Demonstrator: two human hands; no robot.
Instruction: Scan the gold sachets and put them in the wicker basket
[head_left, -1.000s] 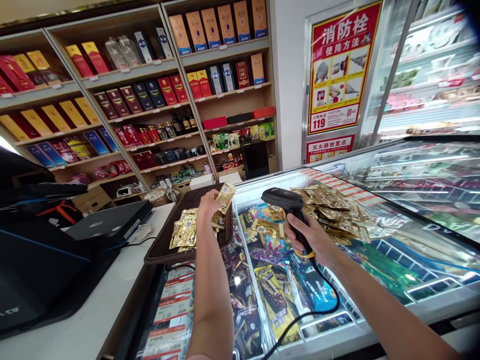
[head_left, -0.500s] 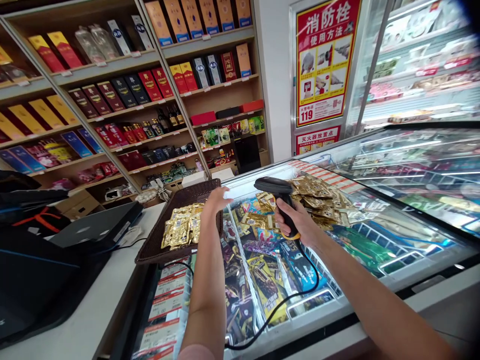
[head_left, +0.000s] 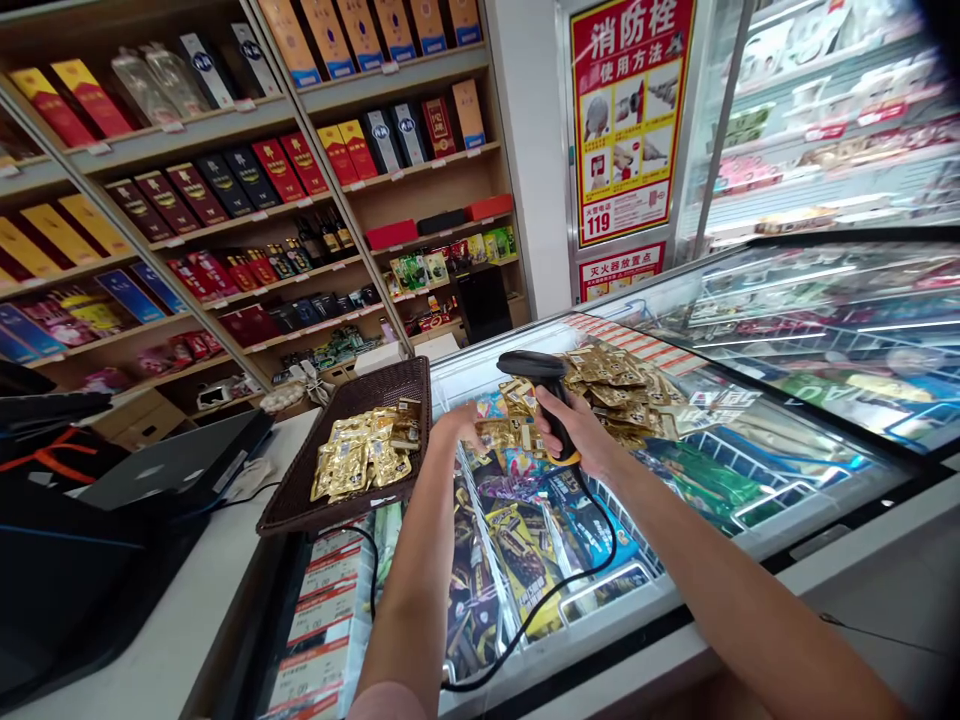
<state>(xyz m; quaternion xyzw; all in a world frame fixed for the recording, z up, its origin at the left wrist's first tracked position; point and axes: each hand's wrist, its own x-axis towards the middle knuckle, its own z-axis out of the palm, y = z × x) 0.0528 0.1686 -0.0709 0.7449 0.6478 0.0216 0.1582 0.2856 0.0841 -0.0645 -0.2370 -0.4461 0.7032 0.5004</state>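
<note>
My right hand (head_left: 574, 430) is wrapped round the grip of a black barcode scanner (head_left: 536, 368), whose head points left above the glass freezer top. A black cable (head_left: 604, 545) hangs from its handle and loops down. Just left of the scanner, my left hand (head_left: 459, 425) reaches with fingers apart toward a few gold foil packets (head_left: 510, 435); whether the fingertips touch them I cannot tell. A larger heap of gold packets (head_left: 619, 385) lies behind my right hand. More gold packets (head_left: 364, 455) sit in a dark brown woven basket (head_left: 281, 510) to the left.
Under the glass, wire baskets in the freezer (head_left: 645, 580) hold packaged ice cream. To the left, a white counter (head_left: 172, 590) carries dark electronic equipment (head_left: 180, 460). Shelves (head_left: 412, 175) of boxed goods stand behind, beside a red fire hydrant poster (head_left: 630, 120).
My left hand has moved from the basket's right edge rightward and down to the gold packets by the scanner. My right hand keeps its hold on the scanner. The view has shifted slightly.
</note>
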